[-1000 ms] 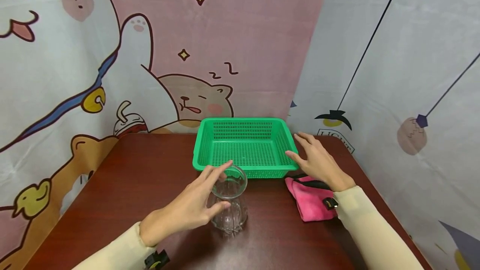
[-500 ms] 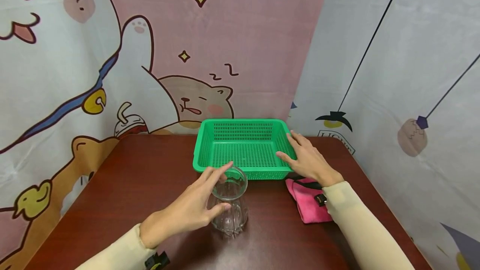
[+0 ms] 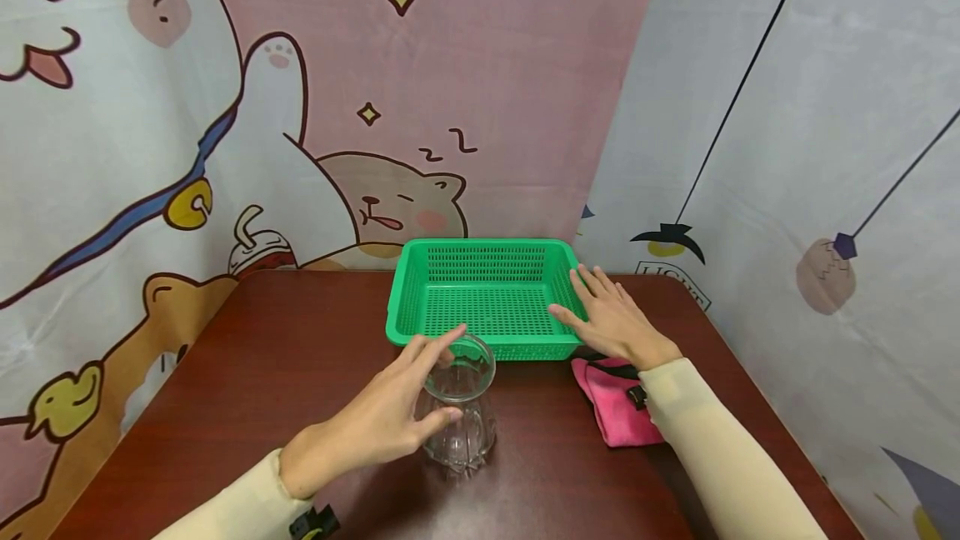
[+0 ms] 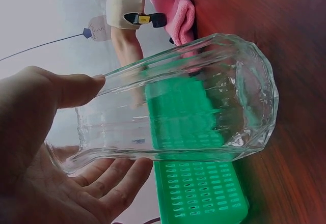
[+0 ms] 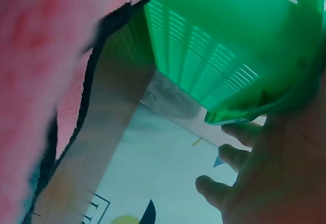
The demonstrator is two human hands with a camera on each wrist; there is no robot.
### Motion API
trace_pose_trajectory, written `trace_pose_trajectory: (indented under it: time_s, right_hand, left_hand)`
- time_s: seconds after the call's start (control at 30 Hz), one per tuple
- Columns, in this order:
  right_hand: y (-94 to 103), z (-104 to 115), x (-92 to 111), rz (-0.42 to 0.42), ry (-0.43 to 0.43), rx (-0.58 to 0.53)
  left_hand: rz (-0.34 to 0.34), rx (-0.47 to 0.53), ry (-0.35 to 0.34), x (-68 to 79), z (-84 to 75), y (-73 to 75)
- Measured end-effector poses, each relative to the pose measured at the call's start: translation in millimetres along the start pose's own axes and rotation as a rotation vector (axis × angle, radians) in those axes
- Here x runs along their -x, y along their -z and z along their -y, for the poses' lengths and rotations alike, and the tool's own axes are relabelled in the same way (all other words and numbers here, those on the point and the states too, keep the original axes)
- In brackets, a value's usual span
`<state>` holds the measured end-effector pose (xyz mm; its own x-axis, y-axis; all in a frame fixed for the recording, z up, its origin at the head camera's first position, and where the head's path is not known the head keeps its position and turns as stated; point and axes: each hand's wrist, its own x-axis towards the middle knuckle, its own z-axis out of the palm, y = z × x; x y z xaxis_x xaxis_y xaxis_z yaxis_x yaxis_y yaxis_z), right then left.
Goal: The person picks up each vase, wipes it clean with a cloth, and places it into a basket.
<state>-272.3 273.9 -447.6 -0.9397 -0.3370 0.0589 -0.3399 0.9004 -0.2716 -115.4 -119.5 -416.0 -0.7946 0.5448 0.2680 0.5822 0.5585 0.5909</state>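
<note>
A clear glass vase [image 3: 461,436] with a flared rim and faceted sides stands upright on the table. My left hand [image 3: 378,415] holds it near the neck; in the left wrist view the thumb [image 4: 81,89] lies along one side of the glass and the fingers curve round the other. Behind the vase sits a green plastic basket [image 3: 517,350] with slotted walls. At its right side, my right hand [image 3: 618,319] touches the rim with fingers spread and nearly straight, and nothing is gripped. In the right wrist view the fingertips are beside the basket's edge [image 5: 229,117].
A folded pink cloth [image 3: 618,411] with dark edging lies right of the vase, partly under the right wrist. The dark red-brown table [image 3: 300,340] ends at a printed cartoon curtain [image 3: 517,107] behind, with another light panel [image 3: 750,190] on the right.
My right hand has moved left from beside the basket onto its right rim, and its fingers have spread. The left hand and the vase stay in place.
</note>
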Motion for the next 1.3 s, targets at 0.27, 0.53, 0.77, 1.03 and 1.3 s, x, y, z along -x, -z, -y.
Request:
trace_pose_trajectory:
  time_s: [0.27,0.53,0.77,1.03,1.3]
  right_hand:
    - [1.7,2.1,0.0,0.012,-0.004,0.035]
    - [0.0,0.5,-1.6,0.003,-0.001,0.046]
    - [-1.3,0.6,-1.4,-0.006,-0.004,0.035]
    - [-2.2,0.4,-1.4,-0.009,-0.005,0.032]
    - [-3.6,-0.7,-2.3,-0.02,-0.002,0.029]
  left_hand:
    - [-0.063,0.001,-0.003,0.5,-0.4,-4.3]
    - [-0.082,0.112,0.083,2.6,8.5,-9.5]
    - [-0.088,0.141,0.182,8.0,17.7,-17.9]
    - [-0.119,0.163,0.152,11.9,28.2,-29.3]
    - [-0.1,0.149,0.109,9.0,31.8,-34.0]
